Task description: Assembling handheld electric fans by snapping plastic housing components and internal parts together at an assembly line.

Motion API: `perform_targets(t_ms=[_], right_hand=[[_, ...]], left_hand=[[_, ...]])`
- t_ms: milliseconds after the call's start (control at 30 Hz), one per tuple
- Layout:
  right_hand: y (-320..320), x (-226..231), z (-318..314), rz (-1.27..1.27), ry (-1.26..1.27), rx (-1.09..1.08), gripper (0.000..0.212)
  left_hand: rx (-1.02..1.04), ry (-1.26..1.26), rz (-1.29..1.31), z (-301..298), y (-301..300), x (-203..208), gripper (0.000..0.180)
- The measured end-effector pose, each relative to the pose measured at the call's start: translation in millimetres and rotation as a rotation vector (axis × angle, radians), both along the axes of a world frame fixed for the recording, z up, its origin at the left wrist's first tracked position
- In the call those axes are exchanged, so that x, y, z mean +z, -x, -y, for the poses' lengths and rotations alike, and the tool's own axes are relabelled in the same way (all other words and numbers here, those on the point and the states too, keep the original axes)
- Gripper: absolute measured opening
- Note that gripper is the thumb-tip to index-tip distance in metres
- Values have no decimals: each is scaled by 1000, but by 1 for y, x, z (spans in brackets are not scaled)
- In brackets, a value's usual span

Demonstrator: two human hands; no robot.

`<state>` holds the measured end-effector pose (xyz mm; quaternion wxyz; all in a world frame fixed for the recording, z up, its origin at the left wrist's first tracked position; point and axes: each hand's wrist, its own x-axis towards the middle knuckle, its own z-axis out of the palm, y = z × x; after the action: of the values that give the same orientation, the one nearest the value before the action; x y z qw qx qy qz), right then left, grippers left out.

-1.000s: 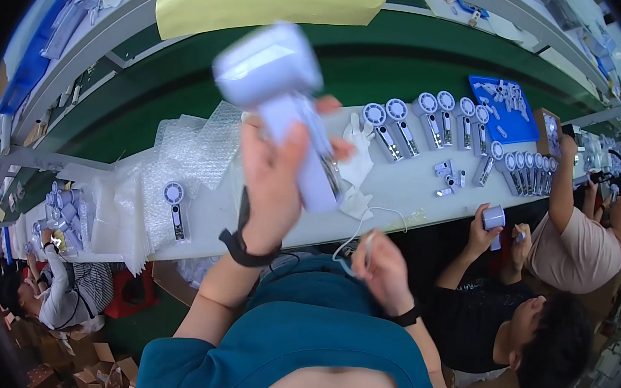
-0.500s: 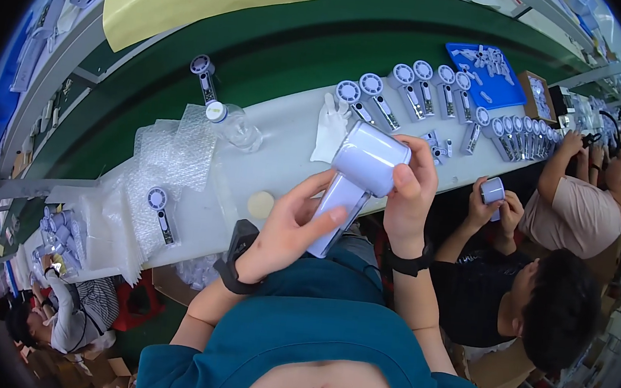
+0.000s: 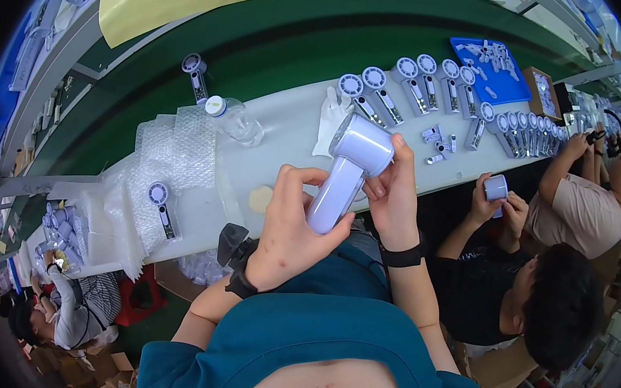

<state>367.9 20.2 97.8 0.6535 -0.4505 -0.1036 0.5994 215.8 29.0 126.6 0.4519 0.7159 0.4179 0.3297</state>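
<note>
A pale lavender handheld fan [image 3: 339,189] is held up between my hands above the near edge of the bench, tilted, with its round head toward the far side. My left hand [image 3: 283,240] is closed around the lower end of the handle, thumb at the bottom tip. At the barrel-shaped head, my right hand [image 3: 397,210] grips from the right, fingers partly hidden behind it. The smooth back of the handle faces me. Just beyond the fan lies a white glove [image 3: 330,121] on the bench.
A row of similar fans [image 3: 414,88] stands along the far right, near a blue tray [image 3: 511,88] of small parts. Bubble wrap [image 3: 188,148] and a clear bottle [image 3: 239,123] occupy the left side. A co-worker [image 3: 481,285] sits close on my right, holding another fan.
The fan has turned in my hands, so its smooth handle back now shows more fully. My left fingers have shifted around the handle, and my right hand has moved slightly left.
</note>
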Motion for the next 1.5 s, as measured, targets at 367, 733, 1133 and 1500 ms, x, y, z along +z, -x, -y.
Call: perform_targets(t_ms=[367, 733, 1133, 1500], right_hand=[[-3, -4, 8, 44, -196, 4, 52], [3, 21, -7, 318, -18, -23, 50], [-23, -38, 22, 186, 141, -52, 31], [-25, -71, 66, 17, 231, -158, 13]], left_hand=[[-225, 860, 593, -18, 16, -8, 42], [-352, 1180, 775, -10, 12, -18, 51], [324, 658, 465, -170, -60, -143, 41], [1195, -574, -554, -262, -78, -289, 43]])
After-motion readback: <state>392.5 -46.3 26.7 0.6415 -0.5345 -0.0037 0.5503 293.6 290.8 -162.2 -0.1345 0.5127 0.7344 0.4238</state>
